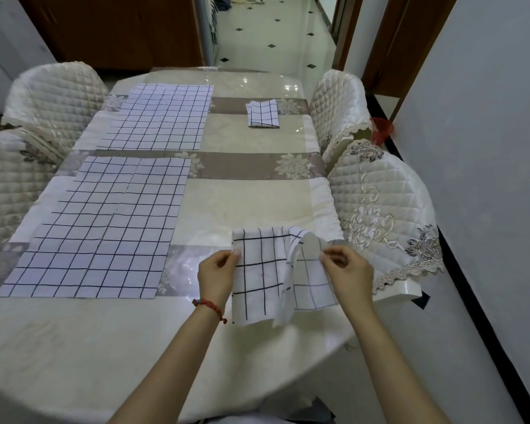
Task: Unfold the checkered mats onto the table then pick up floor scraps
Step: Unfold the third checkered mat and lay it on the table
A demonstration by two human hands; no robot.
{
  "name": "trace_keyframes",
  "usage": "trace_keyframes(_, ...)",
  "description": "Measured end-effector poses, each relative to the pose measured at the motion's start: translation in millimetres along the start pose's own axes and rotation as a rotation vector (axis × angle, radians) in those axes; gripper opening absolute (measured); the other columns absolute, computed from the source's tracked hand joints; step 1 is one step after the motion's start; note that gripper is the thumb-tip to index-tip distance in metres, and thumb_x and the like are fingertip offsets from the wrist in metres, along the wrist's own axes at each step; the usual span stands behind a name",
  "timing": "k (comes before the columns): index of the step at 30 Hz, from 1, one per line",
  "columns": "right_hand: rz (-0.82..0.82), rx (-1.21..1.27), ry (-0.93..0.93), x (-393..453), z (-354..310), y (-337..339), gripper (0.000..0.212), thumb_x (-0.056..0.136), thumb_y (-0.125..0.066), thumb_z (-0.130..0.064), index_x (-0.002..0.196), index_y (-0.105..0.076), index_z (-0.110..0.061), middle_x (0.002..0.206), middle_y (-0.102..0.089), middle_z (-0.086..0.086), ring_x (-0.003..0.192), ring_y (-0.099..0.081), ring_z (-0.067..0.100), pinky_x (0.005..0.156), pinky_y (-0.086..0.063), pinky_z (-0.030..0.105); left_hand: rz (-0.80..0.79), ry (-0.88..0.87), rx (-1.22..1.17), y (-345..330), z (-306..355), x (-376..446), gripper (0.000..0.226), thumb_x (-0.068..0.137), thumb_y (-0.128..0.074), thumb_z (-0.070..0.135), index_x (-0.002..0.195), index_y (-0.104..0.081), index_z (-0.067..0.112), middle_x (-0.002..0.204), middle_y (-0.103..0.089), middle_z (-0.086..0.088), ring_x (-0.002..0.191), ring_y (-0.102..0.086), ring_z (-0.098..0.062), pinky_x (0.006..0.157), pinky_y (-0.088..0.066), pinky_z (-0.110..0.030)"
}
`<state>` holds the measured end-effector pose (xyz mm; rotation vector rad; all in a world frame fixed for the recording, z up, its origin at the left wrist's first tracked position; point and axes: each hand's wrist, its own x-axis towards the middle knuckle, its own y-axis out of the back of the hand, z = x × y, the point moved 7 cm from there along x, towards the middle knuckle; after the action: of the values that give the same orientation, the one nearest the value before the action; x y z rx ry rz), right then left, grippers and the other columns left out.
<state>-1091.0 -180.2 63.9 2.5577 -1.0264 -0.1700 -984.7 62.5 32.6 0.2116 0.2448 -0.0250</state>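
Head view, surface: oval top [227,206] under a glossy clear cover, with beige and grey floral bands running left to right.
Near mat: unfolded checkered mat [104,228] lying flat on the left half of the surface, near side.
Far mat: second unfolded mat [159,117] lying flat beyond it, left of centre, a grey band showing between the two.
Folded mat: small folded checkered square [263,113] at the far right of the surface, well apart from both hands.
Held mat: partly opened checkered mat [263,276] at the near right, raised between the hands; its right portion curls over, so a fold arches at the top and the lower edges hang loose just above the surface.
Left hand: left hand [216,275], red bracelet [210,306] at the wrist; grip of thumb and fingertips pinched together on the held mat's upper left edge.
Right hand: right hand [348,270]; grip pinched together on the upper right edge of the curled layer.
Chairs: quilted cream covers; two chairs at the left [52,96], two at the right [386,215], the near right one embroidered with lace trim.
Floor: pale tiles with dark diamond insets [273,35] beyond the far end of the surface.
Red object: small, blurred, against the right wall [381,128]; kind cannot be told.
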Motion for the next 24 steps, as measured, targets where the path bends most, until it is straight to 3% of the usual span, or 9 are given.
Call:
trace_keyframes(3,-0.002,-0.009,0.031,4.5,-6.7,0.0,0.018,0.078,-0.069,-0.007,0.077,-0.064,-0.024,0.071,-0.063,-0.019,0.071,-0.060,-0.007,0.061,-0.043,-0.001,0.068,0.008,0.040,13.3,-3.9,8.5,0.006,0.084,-0.061,0.015,0.084,-0.066,0.011,0.084,-0.066,-0.006,0.088,-0.061,-0.029,0.078,-0.044,-0.031)
trace_keyframes(5,-0.043,-0.057,0.077,5.2,-13.2,-5.9,0.017,0.078,-0.066,-0.006,0.077,-0.067,-0.022,0.071,-0.062,-0.022,0.071,-0.059,-0.008,0.063,-0.043,-0.001,0.073,-0.004,0.116,11.4,-3.8,9.5,0.033,0.083,-0.063,0.018,0.115,-0.057,0.010,0.118,-0.060,-0.007,0.115,-0.053,-0.024,0.091,-0.039,-0.026)
trace_keyframes(7,-0.082,-0.129,0.143,4.3,-21.1,-13.6,0.011,0.078,-0.066,-0.007,0.079,-0.069,-0.018,0.068,-0.058,-0.025,0.068,-0.058,-0.010,0.065,-0.042,-0.002,-0.006,-0.079,0.136,-2.7,8.4,4.1,0.045,0.082,-0.064,0.027,0.123,-0.051,0.016,0.128,-0.052,0.000,0.120,-0.046,-0.014,0.095,-0.035,-0.025)
trace_keyframes(12,-0.200,-0.140,0.207,-0.7,-30.1,-30.6,0.008,0.078,-0.068,-0.009,0.080,-0.069,-0.016,0.069,-0.063,-0.015,0.072,-0.063,0.000,0.068,-0.049,0.008,-0.364,-0.137,0.180,-62.6,28.4,-24.6,0.047,0.076,-0.066,0.043,0.117,-0.057,0.022,0.118,-0.057,0.006,0.107,-0.052,-0.009,0.087,-0.041,-0.023)
trace_keyframes(14,-0.233,-0.111,0.205,-1.4,-31.5,-33.1,0.010,0.076,-0.068,-0.006,0.080,-0.069,-0.016,0.069,-0.064,-0.013,0.072,-0.065,0.006,0.070,-0.052,0.014,-0.421,-0.118,0.185,-77.6,28.8,-31.6,0.050,0.076,-0.068,0.042,0.119,-0.056,0.019,0.116,-0.057,0.007,0.107,-0.055,-0.011,0.090,-0.045,-0.025)
trace_keyframes(17,-0.246,-0.072,0.193,0.2,-32.4,-32.2,0.014,0.076,-0.069,-0.005,0.076,-0.068,-0.019,0.069,-0.065,-0.017,0.070,-0.064,0.002,0.070,-0.051,0.013,-0.378,-0.101,0.141,-81.6,29.0,-31.4,0.037,0.080,-0.066,0.033,0.110,-0.062,0.012,0.110,-0.065,0.000,0.100,-0.061,-0.012,0.087,-0.050,-0.025)
trace_keyframes(20,-0.241,-0.054,0.193,2.2,-34.1,-28.9,0.026,0.076,-0.070,-0.005,0.069,-0.063,-0.030,0.068,-0.064,-0.020,0.069,-0.062,-0.008,0.067,-0.046,0.004,-0.308,-0.122,0.135,-76.3,29.6,-28.5,0.011,0.083,-0.060,0.021,0.075,-0.065,0.016,0.077,-0.066,-0.001,0.068,-0.058,-0.010,0.057,-0.043,-0.010)
trace_keyframes(24,-0.183,-0.087,0.234,7.2,-38.1,-19.0,0.021,0.077,-0.069,-0.008,0.074,-0.062,-0.027,0.068,-0.062,-0.022,0.069,-0.060,-0.010,0.065,-0.045,0.003,-0.210,-0.147,0.203,-62.5,27.8,-17.0,0.027,0.082,-0.057,0.015,0.062,-0.055,-0.001,0.060,-0.051,-0.010,0.057,-0.044,-0.017,0.054,-0.035,-0.026)
